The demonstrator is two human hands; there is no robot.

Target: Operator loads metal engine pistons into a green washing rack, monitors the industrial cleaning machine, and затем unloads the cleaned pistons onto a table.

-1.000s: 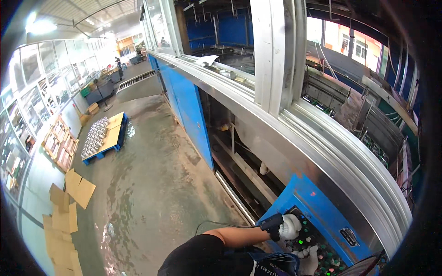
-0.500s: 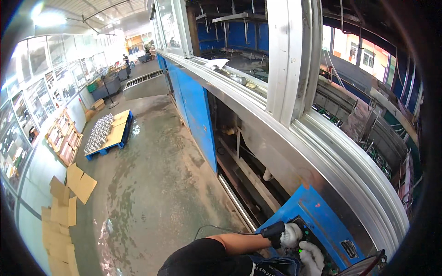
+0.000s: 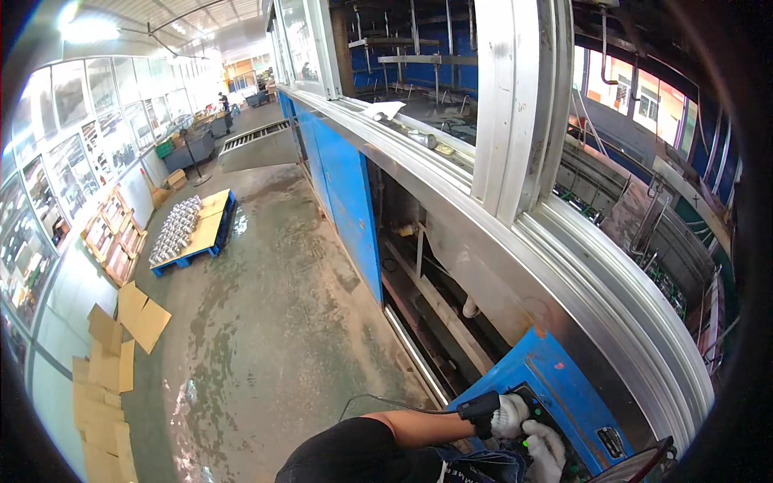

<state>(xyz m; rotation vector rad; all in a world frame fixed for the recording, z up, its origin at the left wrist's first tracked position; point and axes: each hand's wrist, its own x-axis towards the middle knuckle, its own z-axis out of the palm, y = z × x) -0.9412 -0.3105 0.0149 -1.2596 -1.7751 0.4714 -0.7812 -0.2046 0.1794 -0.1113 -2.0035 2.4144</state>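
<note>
My two hands, in white gloves, are close together at a dark control panel (image 3: 535,402) set into a blue cabinet front (image 3: 551,372) at the lower right. My left hand (image 3: 508,416) has its fingers curled at the panel's left edge; what they hold, if anything, is hidden. A black device (image 3: 480,405) with a cable is strapped at the left wrist. Just nearer, my right hand (image 3: 545,452) is bent with its fingers curled toward the panel, beside a small green light (image 3: 526,443). Its fingertips are partly hidden.
A long metal window track (image 3: 612,314) runs above the cabinet, with an upright frame post (image 3: 515,105). Left of it, a blue panel (image 3: 346,209) stands by an open bay with pipes. Metal parts cover a pallet (image 3: 211,221) on the wet floor; flattened cardboard (image 3: 105,362) leans at left.
Behind the window frame, the hanging racks and a hook have shifted a little. My view has tilted slightly; both hands stay at the panel in nearly the same pose.
</note>
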